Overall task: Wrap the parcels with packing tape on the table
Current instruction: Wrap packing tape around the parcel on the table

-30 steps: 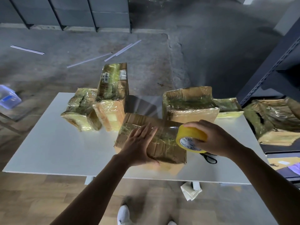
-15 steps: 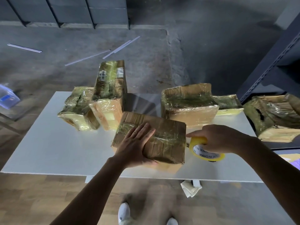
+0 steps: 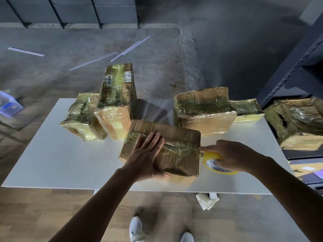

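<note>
Packing tape roll (image 3: 212, 157) now sits beside the parcel (image 3: 180, 137), lower than before, fingers of my right hand (image 3: 234, 155) curled round it; left hand (image 3: 145, 158) stays flat on top.

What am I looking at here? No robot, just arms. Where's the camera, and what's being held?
There is no machine. These are a person's two bare hands, filmed by one wide-angle camera worn on the head and looking forward and down. That is why the arms enter from the bottom and the shoes show below.

A white table carries cardboard parcels wrapped in shiny tape. The left hand lies flat on the nearest parcel, steadying it. The right hand grips a yellow tape roll at that parcel's right edge. The other parcels stand behind it.
</note>
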`<state>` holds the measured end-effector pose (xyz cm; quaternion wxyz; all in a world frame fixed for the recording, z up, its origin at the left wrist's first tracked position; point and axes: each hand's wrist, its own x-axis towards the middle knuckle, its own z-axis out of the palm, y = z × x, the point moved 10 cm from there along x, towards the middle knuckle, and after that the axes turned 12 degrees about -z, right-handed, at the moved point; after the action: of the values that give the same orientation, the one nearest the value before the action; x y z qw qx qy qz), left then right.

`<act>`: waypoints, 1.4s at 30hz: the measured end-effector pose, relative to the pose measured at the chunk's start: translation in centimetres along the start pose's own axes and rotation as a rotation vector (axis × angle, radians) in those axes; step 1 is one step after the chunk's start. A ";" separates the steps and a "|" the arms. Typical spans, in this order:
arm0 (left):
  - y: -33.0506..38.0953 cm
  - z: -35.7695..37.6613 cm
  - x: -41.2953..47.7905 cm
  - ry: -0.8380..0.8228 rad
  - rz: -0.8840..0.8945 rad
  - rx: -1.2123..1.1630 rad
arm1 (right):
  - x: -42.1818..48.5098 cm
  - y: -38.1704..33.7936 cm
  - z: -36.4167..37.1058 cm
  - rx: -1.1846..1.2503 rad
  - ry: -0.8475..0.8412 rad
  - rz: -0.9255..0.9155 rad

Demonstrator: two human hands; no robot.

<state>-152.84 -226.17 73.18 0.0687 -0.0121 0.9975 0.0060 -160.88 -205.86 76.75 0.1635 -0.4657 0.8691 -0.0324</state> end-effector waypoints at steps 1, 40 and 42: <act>0.4 0.0 0.0 -0.004 0.008 0.030 | -0.1 0.0 0.1 0.018 -0.002 0.005; -2.9 -1.4 -2.8 0.036 -0.211 0.016 | 0.0 0.5 1.2 0.058 0.039 0.043; -2.9 -1.4 -2.6 0.008 -0.202 0.035 | 0.2 0.5 1.2 0.055 0.033 0.044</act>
<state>-150.36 -229.02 74.86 0.0653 -0.1114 0.9915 -0.0182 -160.99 -205.61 75.51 0.1624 -0.4414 0.8804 -0.0606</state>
